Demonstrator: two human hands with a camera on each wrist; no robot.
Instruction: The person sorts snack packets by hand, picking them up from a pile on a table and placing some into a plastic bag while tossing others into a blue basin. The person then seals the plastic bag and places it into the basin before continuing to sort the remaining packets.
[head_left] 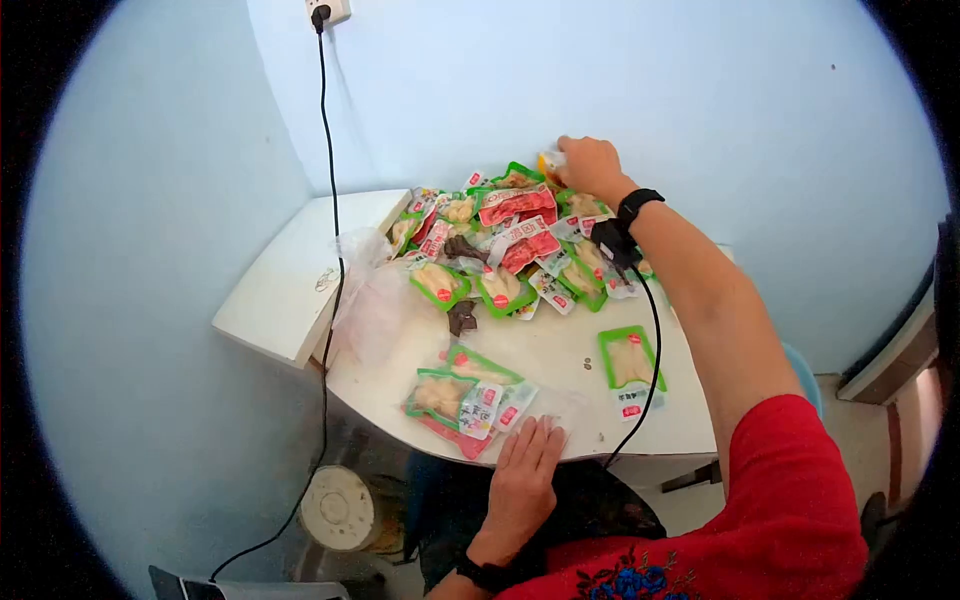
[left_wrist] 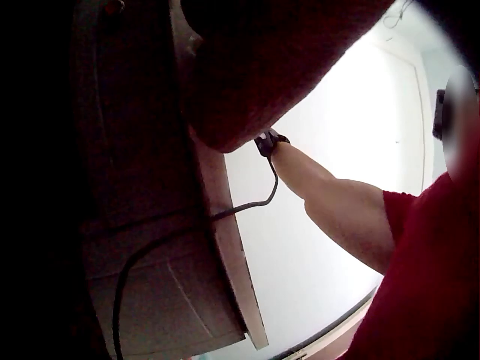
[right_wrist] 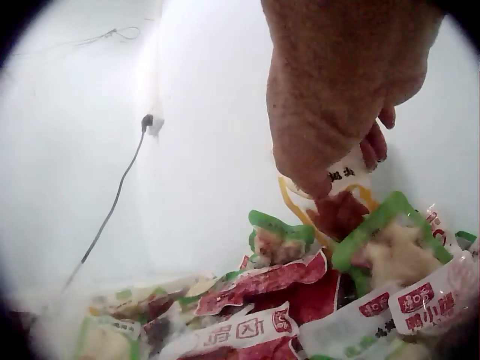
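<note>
One yellow-edged packet (right_wrist: pixel 337 217) is gripped by the right hand (head_left: pixel 592 168); the fingers cover its top, a green packet (right_wrist: pixel 394 251) hides part of its lower end, and its print is only partly legible. From above, just a corner shows beside the fingers. In the right wrist view it hangs directly below this hand, at the heap (head_left: pixel 520 205). The heap lies nearer the body than the right hand, its packets overlapping so that many are mostly covered. The left hand (head_left: pixel 525 485) lies with fingers extended on clear film (head_left: pixel 568 405) at the desk's (head_left: pixel 545 350) near edge. A small stack (head_left: pixel 440 395) is just left of its fingertips; a lone packet (head_left: pixel 628 358), crossed by a cable (head_left: pixel 640 420), lies farther off to its right. The left wrist view is mostly dark, and the left hand's fingers cannot be made out there.
</note>
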